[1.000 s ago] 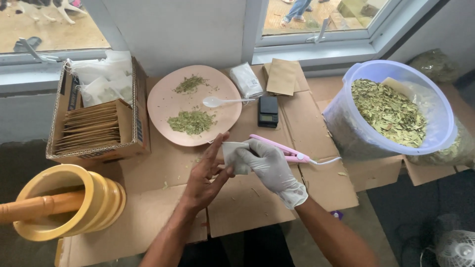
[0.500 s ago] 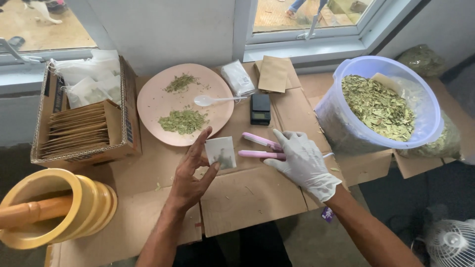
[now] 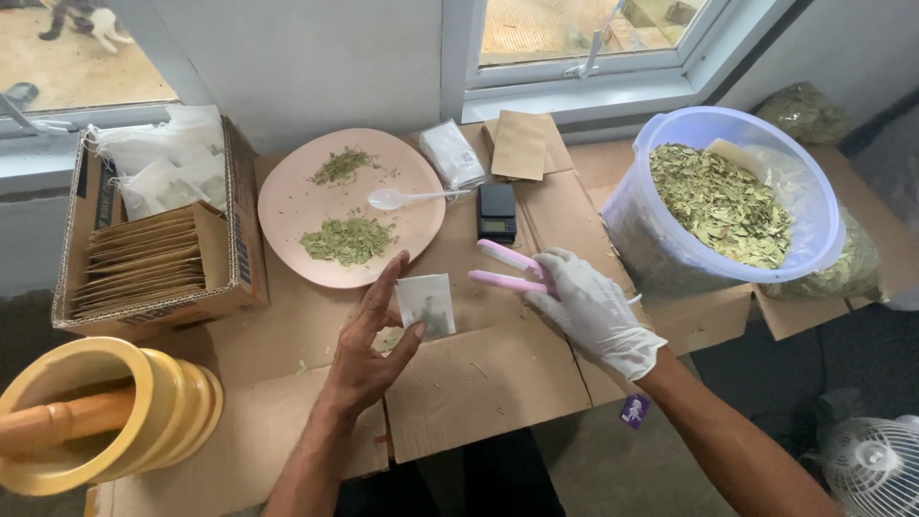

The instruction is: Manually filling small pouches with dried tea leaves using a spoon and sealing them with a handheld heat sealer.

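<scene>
Our left hand (image 3: 369, 354) pinches small sachet (image 3: 427, 304) upright, fingers clamped; gloved right hand (image 3: 593, 311) fingers apart on pink sealer (image 3: 510, 270), steadying it

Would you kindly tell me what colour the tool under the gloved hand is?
Pink. The tool under the right hand shows in the head view.

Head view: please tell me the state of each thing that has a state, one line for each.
Sachet: pinched in left hand, held up.
Pink sealer: jaws open, under right hand.
Right hand: gloved.
Plate: holds two leaf piles and a spoon.
Tub: uncovered, full of dried leaves.
Scale: nothing on it.
Mortar: pestle inside.
Box: open, packed with brown envelopes.
</scene>
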